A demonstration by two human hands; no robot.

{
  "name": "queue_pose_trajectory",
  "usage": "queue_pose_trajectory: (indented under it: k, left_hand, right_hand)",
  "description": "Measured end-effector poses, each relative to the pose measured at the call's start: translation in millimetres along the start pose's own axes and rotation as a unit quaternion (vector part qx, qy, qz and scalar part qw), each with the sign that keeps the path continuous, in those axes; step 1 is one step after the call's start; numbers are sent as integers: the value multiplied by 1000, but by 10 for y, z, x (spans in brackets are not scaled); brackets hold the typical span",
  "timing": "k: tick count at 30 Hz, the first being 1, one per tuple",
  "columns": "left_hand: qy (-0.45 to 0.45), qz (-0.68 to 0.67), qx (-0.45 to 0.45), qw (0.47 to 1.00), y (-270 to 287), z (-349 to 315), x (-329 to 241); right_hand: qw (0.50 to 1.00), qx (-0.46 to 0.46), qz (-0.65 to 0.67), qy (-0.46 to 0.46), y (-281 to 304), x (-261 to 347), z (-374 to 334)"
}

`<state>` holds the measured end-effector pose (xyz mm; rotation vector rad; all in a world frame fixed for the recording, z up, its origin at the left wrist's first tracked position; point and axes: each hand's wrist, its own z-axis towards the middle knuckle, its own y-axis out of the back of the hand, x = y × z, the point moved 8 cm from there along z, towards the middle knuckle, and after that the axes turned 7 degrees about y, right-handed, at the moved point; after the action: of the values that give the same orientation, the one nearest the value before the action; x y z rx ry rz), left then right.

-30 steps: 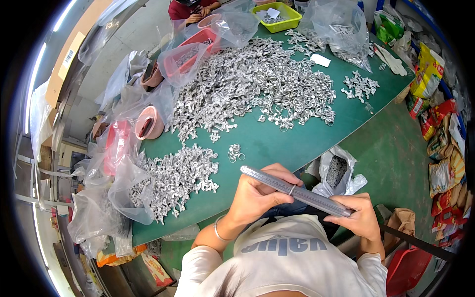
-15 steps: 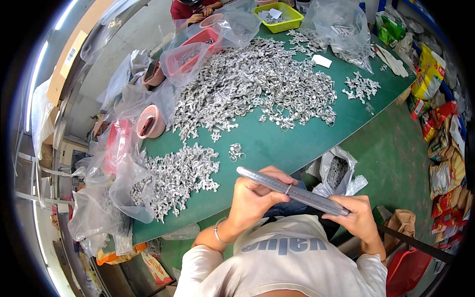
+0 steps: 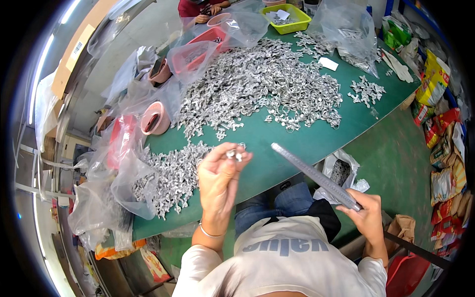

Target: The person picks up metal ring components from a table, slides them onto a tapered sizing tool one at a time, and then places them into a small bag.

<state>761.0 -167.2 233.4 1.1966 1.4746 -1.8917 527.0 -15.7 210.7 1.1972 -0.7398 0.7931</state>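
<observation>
Metal rod, tapered and grey, slants across the near edge of the green counter, its narrow tip over the top and its thick end on the person's side. Biggest of all is the counter itself, its near edge running obliquely up to the right corner. A broad heap of silvery metal parts spreads over its middle, with many rings toward the right side of the pile. A second, smaller heap lies by the left end of the near edge. Toward the far right, a clear plastic bag holds more metal pieces. Close to it, at the far edge, stands a yellow-green basket; a round pink tub with a dark object inside sits by the left edge. The right hand is closed around the rod's thick end. The left hand, raised over the near edge in front of the smaller heap, pinches with its fingertips. A white slip lies beyond the rings, toward the far edge. Smallest is the silvery piece between the left thumb and fingers, its exact shape unclear.
</observation>
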Motion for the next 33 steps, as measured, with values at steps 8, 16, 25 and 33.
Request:
queue_pose_trajectory:
  k: [8,16,25,33]
  left_hand:
    - [302,-293,-4,907,-271,-141,581]
    - [414,-316,16,854,-451,-247,746]
    - [421,-421,46,802,-543,-290,759]
    - [423,-399,36,813,-526,-295,787]
  right_hand:
    - [918,-3,341,-202,-254,-310,-118]
    - [900,37,391,-192,-421,-236,-64]
    - [897,31,395,-195,-441,-253,-84]
    - [896,31,394,-201,-445,-270,-97]
